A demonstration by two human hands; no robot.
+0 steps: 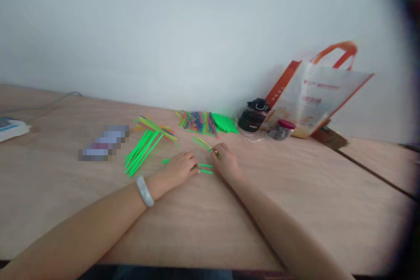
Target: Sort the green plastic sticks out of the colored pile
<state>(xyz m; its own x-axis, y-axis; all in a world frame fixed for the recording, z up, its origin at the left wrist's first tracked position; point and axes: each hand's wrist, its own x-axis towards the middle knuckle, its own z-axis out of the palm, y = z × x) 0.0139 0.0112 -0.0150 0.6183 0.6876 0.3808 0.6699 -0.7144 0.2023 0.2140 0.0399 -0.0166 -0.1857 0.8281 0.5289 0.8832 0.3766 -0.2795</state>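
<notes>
My left hand [180, 168], a pale bangle on its wrist, rests on the table with its fingers curled down over thin green sticks [205, 172]. The sticks lie flat side by side, and their ends stick out past both sides of the hand. In the fingertips of my right hand [227, 162] is a thin yellow stick [204, 142], pinched at its near end and pointing away to the left. The right palm sits beside the right ends of the green sticks. Whether the sticks are hollow cannot be made out.
Left of my hands lies a pile of long green sticks [144, 152], with multicoloured sticks [157, 129] across its top. Farther back are short multicoloured pieces [198, 121] and short green pieces [225, 123]. A black bottle [252, 118], a red-lidded jar [281, 130] and a shopping bag [318, 96] stand right.
</notes>
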